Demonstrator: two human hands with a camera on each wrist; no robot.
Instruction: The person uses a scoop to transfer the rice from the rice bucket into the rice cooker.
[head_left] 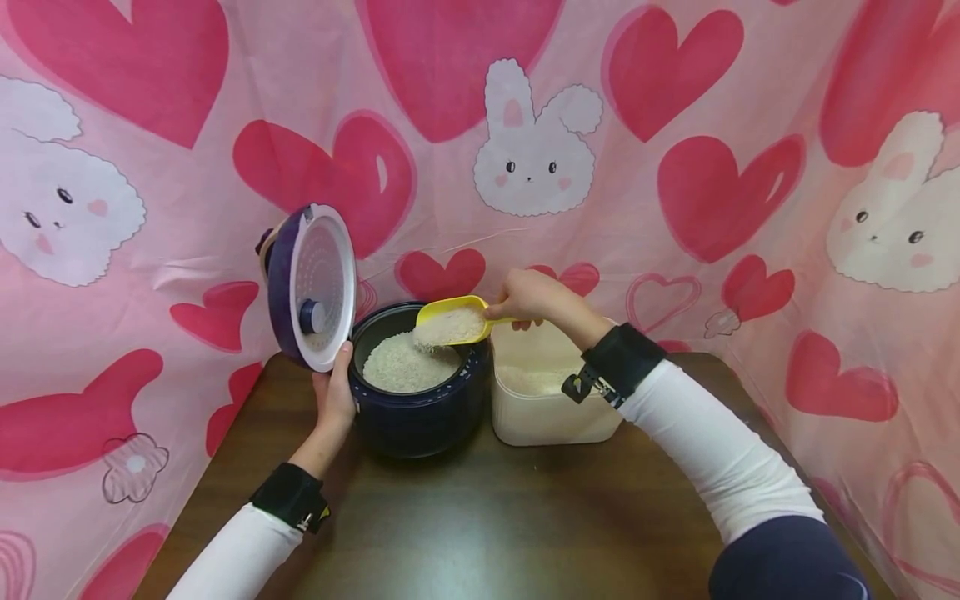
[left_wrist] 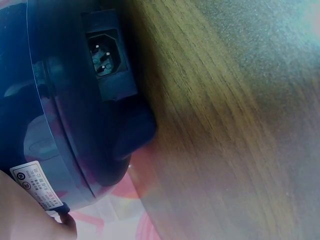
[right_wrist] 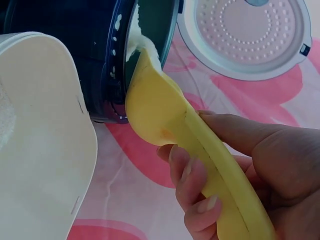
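Observation:
My right hand [head_left: 536, 298] grips the handle of a yellow scoop [right_wrist: 165, 105], thumb on one side and fingers curled round the other. White rice [head_left: 450, 325] fills the scoop, which is tilted over the open dark blue rice cooker [head_left: 420, 429]; grains spill from its lip onto the rice [head_left: 401, 364] inside. My left hand [head_left: 335, 398] rests against the cooker's left side, its thumb straight up by the lower edge of the raised lid [head_left: 330, 283]. Its other fingers are mostly hidden. In the left wrist view, part of that hand touches the cooker beside a white label [left_wrist: 37, 185].
A cream bin [head_left: 555, 421] with some rice in it stands right beside the cooker. Both sit toward the back of a dark wooden table [head_left: 495, 517]. A pink cloth [head_left: 442, 225] with hearts and rabbits hangs behind. The cooker's power socket [left_wrist: 105, 54] has no plug in it.

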